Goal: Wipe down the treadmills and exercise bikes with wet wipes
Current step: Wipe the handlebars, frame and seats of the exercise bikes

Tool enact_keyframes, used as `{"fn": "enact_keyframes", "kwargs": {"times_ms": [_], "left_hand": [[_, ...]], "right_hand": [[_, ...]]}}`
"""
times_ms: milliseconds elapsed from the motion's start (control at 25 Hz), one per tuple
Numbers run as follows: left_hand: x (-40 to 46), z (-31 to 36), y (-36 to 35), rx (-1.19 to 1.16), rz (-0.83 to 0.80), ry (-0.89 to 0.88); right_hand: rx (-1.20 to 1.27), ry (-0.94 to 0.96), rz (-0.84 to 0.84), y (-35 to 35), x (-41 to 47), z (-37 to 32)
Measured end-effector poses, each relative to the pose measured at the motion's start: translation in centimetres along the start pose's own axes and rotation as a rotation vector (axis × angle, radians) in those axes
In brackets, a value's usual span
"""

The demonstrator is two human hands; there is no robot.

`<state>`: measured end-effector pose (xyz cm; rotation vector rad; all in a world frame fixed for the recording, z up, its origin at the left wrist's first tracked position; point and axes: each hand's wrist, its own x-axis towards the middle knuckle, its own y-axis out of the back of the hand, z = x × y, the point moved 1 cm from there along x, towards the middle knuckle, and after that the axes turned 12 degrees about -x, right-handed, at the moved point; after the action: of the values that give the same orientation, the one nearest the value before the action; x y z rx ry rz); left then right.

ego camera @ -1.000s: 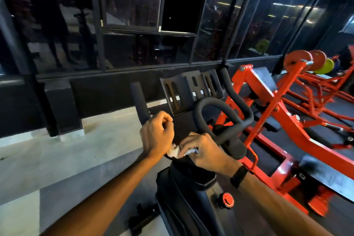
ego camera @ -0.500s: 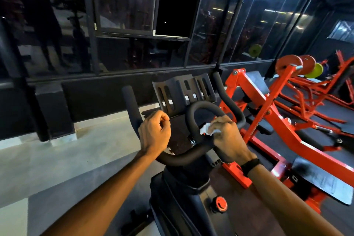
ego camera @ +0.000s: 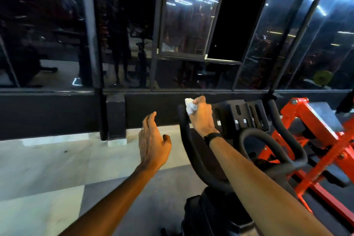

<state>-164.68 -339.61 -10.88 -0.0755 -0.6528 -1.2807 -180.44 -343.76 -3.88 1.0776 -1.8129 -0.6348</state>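
Observation:
A black exercise bike stands in front of me, its handlebars curving up to a left horn and a looped right bar. My right hand grips a crumpled white wet wipe and presses it on the tip of the left horn. Off the bike, my left hand hovers to the left of that horn with fingers straight and nothing in it. A black slotted tablet holder sits behind my right hand.
An orange weight machine stands close on the right. A dark glass wall with black frames runs across the back above a low black ledge. Pale floor tiles lie to the left of the bike.
My right hand carried the wipe from the centre loop up to the left horn's tip. My left hand let go of the left horn and opened beside it. The view lifted.

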Motion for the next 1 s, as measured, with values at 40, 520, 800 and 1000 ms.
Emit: {"fn": "enact_keyframes", "kwargs": {"times_ms": [40,520,800,1000], "left_hand": [[-0.1,-0.3,0.5,0.015,-0.010,-0.006],[-3.2,1.5,-4.9,0.015,-0.135,-0.127],[-6.1,5.6,-10.1,-0.099,-0.192,-0.380],[-6.1,5.7,-10.8,-0.148,-0.216,-0.352]], "right_hand": [[-0.020,0.024,-0.049,-1.0,0.2,-0.5],[-0.349,0.234,-0.426,0.6,-11.5,5.9],[-0.686,0.606,-0.286,6.7,-16.2,12.3],[-0.667,0.671,-0.166,9.5,-14.9,16.2]]}}
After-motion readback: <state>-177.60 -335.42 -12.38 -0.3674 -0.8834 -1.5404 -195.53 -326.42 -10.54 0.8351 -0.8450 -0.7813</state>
